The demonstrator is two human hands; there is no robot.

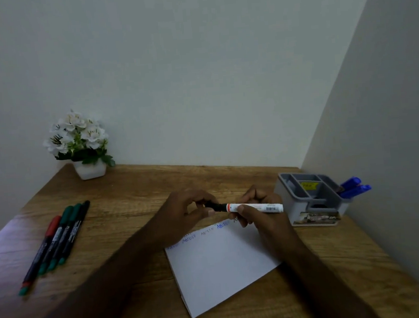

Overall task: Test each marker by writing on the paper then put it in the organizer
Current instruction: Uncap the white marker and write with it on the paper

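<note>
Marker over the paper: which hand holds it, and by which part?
Both: the right hand grips the marker's white barrel, the left hand pinches its black cap end.

Along the 12 o'clock edge of the paper (219,261) run blue handwritten groups, one reading roughly "ABCDEF"; the others are too faint to read. The white marker (256,207) carries a barcode with illegible print. The organizer (312,198) bears a yellow sticker and a front label, both unreadable.

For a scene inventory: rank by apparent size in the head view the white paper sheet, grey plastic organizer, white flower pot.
1. White paper sheet
2. Grey plastic organizer
3. White flower pot, though farther away
</note>
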